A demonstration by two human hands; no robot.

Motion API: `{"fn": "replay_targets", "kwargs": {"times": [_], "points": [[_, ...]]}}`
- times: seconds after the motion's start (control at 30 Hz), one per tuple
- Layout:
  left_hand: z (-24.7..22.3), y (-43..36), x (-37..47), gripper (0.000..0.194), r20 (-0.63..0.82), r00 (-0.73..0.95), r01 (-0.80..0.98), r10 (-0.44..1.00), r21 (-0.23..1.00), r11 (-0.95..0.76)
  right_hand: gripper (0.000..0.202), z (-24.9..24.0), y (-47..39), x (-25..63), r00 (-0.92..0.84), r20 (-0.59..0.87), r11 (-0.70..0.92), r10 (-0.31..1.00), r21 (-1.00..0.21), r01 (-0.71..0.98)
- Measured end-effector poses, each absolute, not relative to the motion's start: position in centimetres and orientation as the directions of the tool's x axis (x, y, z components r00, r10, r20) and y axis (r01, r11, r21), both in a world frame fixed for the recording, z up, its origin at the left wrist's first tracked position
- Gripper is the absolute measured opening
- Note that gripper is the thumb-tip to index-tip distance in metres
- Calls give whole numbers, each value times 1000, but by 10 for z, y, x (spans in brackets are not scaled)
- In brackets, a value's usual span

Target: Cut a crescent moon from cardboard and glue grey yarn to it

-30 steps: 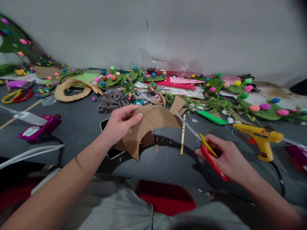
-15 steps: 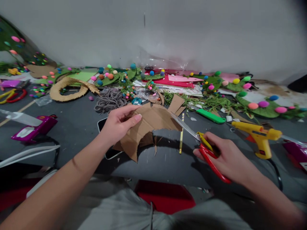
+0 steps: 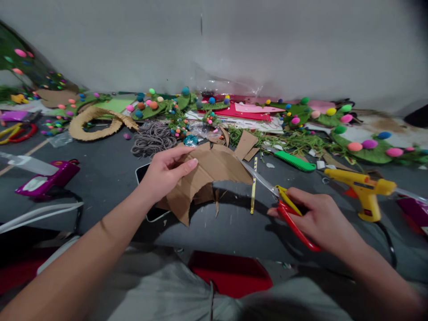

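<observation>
My left hand [image 3: 170,171] pinches a curved piece of brown cardboard [image 3: 214,167] between thumb and fingers, holding it above the dark table. My right hand [image 3: 314,218] is wrapped round the red and yellow handles of a pair of scissors [image 3: 284,200]. The blades reach up and left to the cardboard's right end; whether they are around its edge or only beside it, I cannot tell. A phone [image 3: 157,217] lies partly hidden under the cardboard and my left hand. Just right of the cardboard lies a yellow pencil [image 3: 253,191].
A yellow glue gun [image 3: 366,191] lies at the right, a purple glue gun [image 3: 53,178] at the left. Behind are a green-handled cutter [image 3: 294,161], grey cord [image 3: 154,139], a cardboard ring [image 3: 95,125] and green leaf shapes with coloured balls along the wall.
The scissors' handles have come slightly closer together in my right hand. The cardboard has shifted very slightly left; my left hand keeps its grip.
</observation>
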State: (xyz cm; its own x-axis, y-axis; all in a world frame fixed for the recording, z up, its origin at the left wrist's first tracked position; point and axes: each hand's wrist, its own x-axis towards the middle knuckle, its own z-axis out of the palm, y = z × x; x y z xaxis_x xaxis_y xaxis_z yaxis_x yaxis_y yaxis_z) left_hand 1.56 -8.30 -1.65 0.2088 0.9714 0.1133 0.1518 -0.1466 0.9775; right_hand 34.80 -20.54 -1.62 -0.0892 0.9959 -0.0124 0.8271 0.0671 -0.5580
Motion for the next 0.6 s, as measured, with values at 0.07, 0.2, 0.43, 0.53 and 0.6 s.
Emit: {"fn": "replay_targets", "kwargs": {"times": [0.07,0.2,0.43,0.53,0.6], "points": [[-16,-83,15,38,112,218,150,970,978,-147,50,-16,-205,350,-82,-5,64,997,-578,813],[-13,-85,16,37,106,227,152,968,978,-142,49,-11,-204,352,-88,-46,43,995,-599,800],[-5,-89,21,40,74,230,157,970,981,-112,43,-6,-206,351,-119,-94,54,988,-515,856],[-6,-90,22,40,71,227,159,971,981,-109,41,-9,-207,352,-120,-68,72,990,-483,873],[-7,-90,22,40,74,232,165,970,980,-115,41,-10,-207,353,-117,-53,78,992,-479,875]]}}
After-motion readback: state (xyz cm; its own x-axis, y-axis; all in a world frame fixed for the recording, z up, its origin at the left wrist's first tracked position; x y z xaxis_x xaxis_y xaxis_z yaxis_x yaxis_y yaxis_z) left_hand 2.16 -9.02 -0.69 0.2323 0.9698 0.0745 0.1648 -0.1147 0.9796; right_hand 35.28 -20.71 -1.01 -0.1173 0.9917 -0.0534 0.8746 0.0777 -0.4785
